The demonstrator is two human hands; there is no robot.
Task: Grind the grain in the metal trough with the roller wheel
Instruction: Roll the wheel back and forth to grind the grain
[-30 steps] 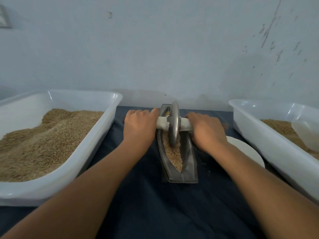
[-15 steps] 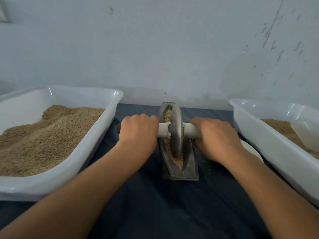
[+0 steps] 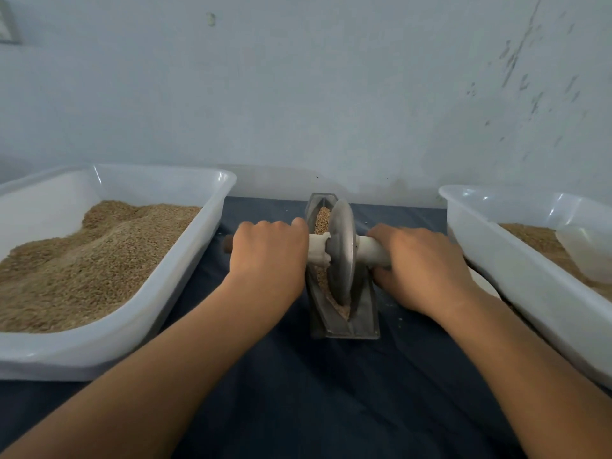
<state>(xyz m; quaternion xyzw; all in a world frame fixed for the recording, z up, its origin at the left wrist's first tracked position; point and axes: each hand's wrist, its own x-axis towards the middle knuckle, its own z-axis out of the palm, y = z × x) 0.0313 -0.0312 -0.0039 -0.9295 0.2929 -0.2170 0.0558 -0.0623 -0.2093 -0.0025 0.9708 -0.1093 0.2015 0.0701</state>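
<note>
— Where do we have the roller wheel [image 3: 342, 250]?

— Upright between our hands, its rim down in the grain [image 3: 323, 216] of the metal trough [image 3: 344, 321] on the dark cloth [image 3: 314, 392]. Our left hand [image 3: 270, 251] is curled around the axle handle [image 3: 318, 249] just left of the disc; our right hand [image 3: 420, 265] grips the handle's other end.

— And beyond our hands?

— White tubs of grain: one [image 3: 185, 270] outside the left hand, another [image 3: 516, 270] outside the right.

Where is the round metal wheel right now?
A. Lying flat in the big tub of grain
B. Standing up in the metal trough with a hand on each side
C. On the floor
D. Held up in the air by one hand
B: the roller wheel stands upright in the metal trough, with the left hand and the right hand each gripping one end of its handle.
</note>
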